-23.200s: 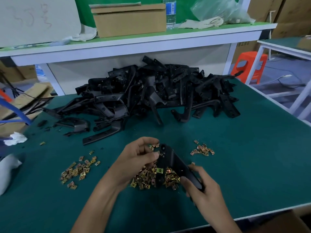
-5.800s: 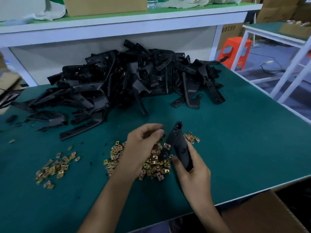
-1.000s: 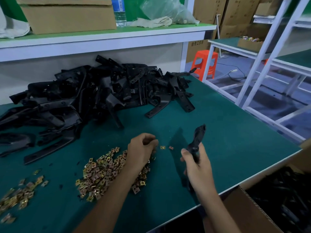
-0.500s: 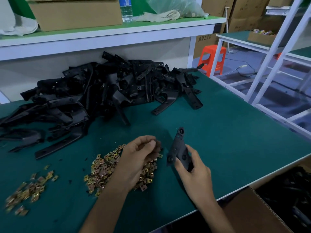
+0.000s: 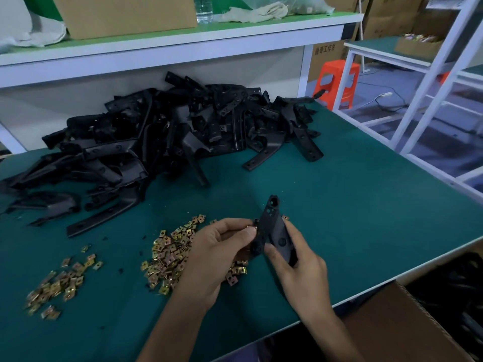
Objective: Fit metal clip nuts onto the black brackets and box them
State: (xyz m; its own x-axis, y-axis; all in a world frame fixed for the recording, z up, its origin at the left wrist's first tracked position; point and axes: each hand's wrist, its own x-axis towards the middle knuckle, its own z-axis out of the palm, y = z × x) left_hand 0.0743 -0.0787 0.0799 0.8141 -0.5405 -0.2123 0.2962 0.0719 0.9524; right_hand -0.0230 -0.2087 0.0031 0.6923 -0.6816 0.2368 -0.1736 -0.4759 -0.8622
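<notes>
**Black bracket** (image 5: 274, 226): being held above the green table (image 5: 366, 205), near its front edge. It is standing nearly upright, with the narrow holed end pointing up and away from the person. The right hand (image 5: 298, 265) is gripping its lower part, thumb lying across the near face and fingers curling round behind.

**Clip nut** (image 5: 248, 227): a small brass-coloured piece, being pinched between the thumb and forefinger of the left hand (image 5: 217, 249) and touching the bracket's left edge. Whether it is seated on the bracket cannot be told. The other fingers of that hand are curling inward.

**Loose clip nuts** (image 5: 170, 253): lying in a pile on the table, just under and to the left of the left hand, which is hiding part of it. A smaller scatter (image 5: 58, 284) is lying well apart, toward the table's left end.

**Heap of brackets** (image 5: 167, 137): many black pieces lying tangled across the back of the table, below the shelf.

**Cardboard carton** (image 5: 392, 327): sitting below the table's front right edge. Dark pieces are showing beside it at the far right, too dim to identify.

**Shelf** (image 5: 183, 43): carrying a brown box (image 5: 125, 14), a water bottle (image 5: 204, 9) and a pale cloth (image 5: 251, 13).

**Orange stool** (image 5: 337, 82): standing on the floor beyond the table's far right corner.
</notes>
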